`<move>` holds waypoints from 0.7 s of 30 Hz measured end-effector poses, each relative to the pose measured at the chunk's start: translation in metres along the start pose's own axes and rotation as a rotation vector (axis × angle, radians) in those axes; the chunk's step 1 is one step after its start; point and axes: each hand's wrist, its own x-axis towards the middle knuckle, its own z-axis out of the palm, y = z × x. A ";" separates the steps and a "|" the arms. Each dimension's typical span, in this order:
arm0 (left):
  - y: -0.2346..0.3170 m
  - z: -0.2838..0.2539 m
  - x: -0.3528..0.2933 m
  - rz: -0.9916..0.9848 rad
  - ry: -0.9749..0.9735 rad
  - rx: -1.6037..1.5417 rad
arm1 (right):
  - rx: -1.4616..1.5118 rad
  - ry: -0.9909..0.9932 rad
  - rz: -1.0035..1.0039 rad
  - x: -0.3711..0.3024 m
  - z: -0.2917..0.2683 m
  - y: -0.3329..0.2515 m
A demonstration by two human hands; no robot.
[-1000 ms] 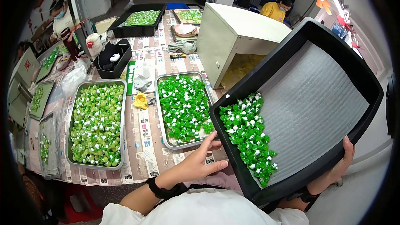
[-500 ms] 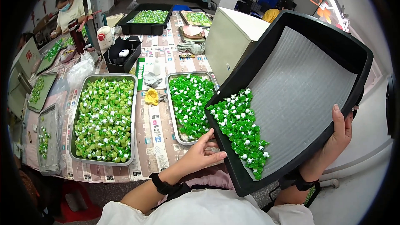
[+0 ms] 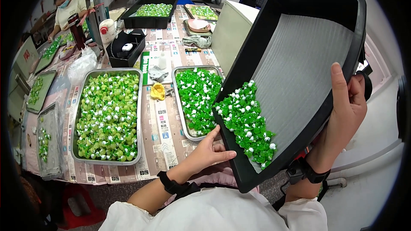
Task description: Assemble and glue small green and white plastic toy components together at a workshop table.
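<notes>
A deep black plastic tray (image 3: pixel 314 60), lined with a ribbed grey sheet (image 3: pixel 299 72), is held tilted, its right side high. My right hand (image 3: pixel 347 107) grips the right rim, thumb along the edge. At the lower left corner, my left hand (image 3: pixel 209 152) supports it, thumb against the outer wall and some fingers hidden beneath. Small green and white beads or trinkets (image 3: pixel 246 124) are heaped in the tray's low left end. That end overhangs the right edge of a metal tray (image 3: pixel 185 133) holding similar green and white pieces (image 3: pixel 197 96).
Left of it stands a larger metal tray (image 3: pixel 140 115) full of yellow-green and white pieces. A yellow cloth (image 3: pixel 157 91) lies between them. Farther back are a black box (image 3: pixel 128 53), another black tray (image 3: pixel 150 22) and a pale cabinet (image 3: pixel 231 34). A masked person (image 3: pixel 68 10) works at far left.
My right hand has raised its side of the black tray, which now tilts more steeply and sits slightly farther left. The pieces stay heaped at its low end.
</notes>
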 end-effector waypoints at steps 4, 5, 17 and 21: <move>0.010 0.005 0.000 0.021 0.003 -0.083 | -0.077 -0.037 -0.106 0.008 0.012 -0.008; 0.012 0.006 0.000 0.019 0.008 -0.116 | -0.058 -0.059 -0.129 0.009 0.015 -0.010; 0.018 -0.003 0.006 0.018 0.012 -0.075 | -0.195 -0.195 -0.326 0.020 0.047 -0.034; 0.018 -0.008 0.018 0.082 0.062 -0.101 | -0.175 -0.213 -0.315 0.024 0.067 -0.033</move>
